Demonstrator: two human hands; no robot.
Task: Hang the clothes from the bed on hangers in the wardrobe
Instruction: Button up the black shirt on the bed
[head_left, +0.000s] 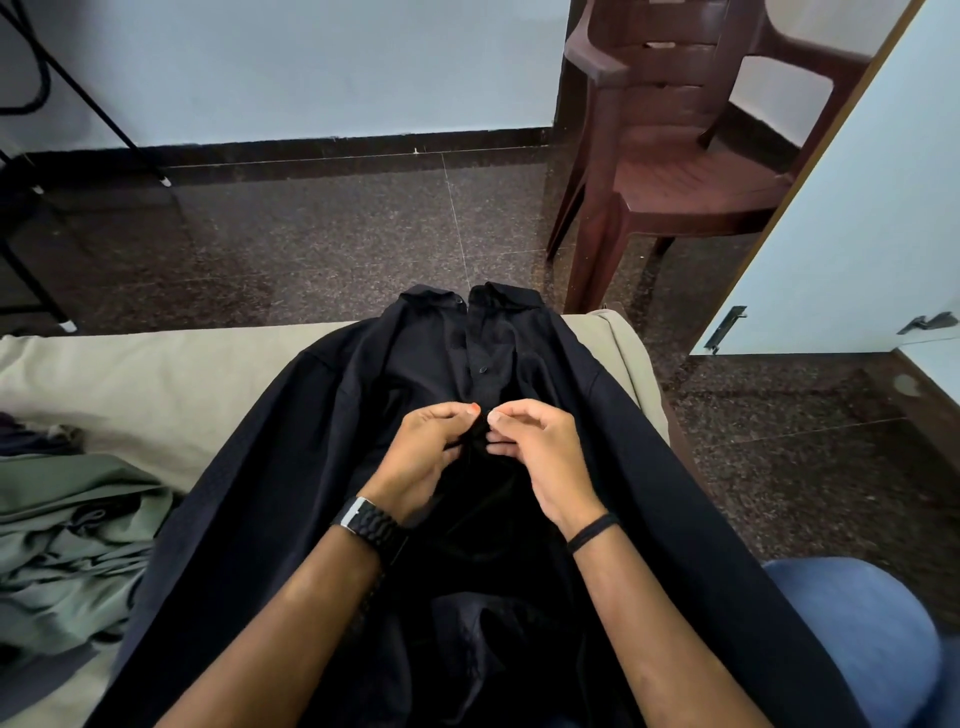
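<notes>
A black button-up shirt (291, 467) lies spread face up on the bed (130, 374), its collar pointing away from me at the bed's far edge. My left hand (421, 452) and my right hand (535, 447) meet at the middle of the shirt's front placket. Each hand pinches the fabric there with thumb and fingertips, close together around a button spot. No hanger or wardrobe interior shows in this view.
A heap of grey-green clothes (67, 530) lies on the bed at my left. A brown plastic chair (670, 156) stands on the dark floor beyond the bed. A white door (857, 218) with a latch is at the right. Black stand legs (31, 270) at far left.
</notes>
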